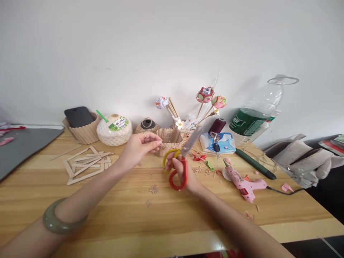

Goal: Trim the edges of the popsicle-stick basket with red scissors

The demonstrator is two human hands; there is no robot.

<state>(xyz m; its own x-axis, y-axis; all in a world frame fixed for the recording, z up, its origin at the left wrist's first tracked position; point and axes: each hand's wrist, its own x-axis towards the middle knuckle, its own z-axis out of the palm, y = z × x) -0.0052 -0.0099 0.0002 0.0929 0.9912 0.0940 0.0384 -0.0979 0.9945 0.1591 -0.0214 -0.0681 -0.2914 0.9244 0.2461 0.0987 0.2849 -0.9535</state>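
My right hand (176,166) is wrapped round a pair of scissors (192,140); one handle loop is red, the other yellow, and the blades point up and away. My left hand (145,143) has thumb and forefinger pinched together, and whatever is between them is too small to make out. Just behind both hands stands a small basket of wooden sticks (169,137). On the table below lies a little heap of thin, short pieces (153,189). Red scraps (199,156) and small clippings (202,170) are scattered right of the scissors.
Wooden craft sticks (87,163) lie at left, before a coconut (114,129) and a stick holder (83,132) with a phone (79,116). Paper flowers (205,95) rise at the back. At right are a pink glue gun (244,182), its cord, and a plastic bottle (252,114).
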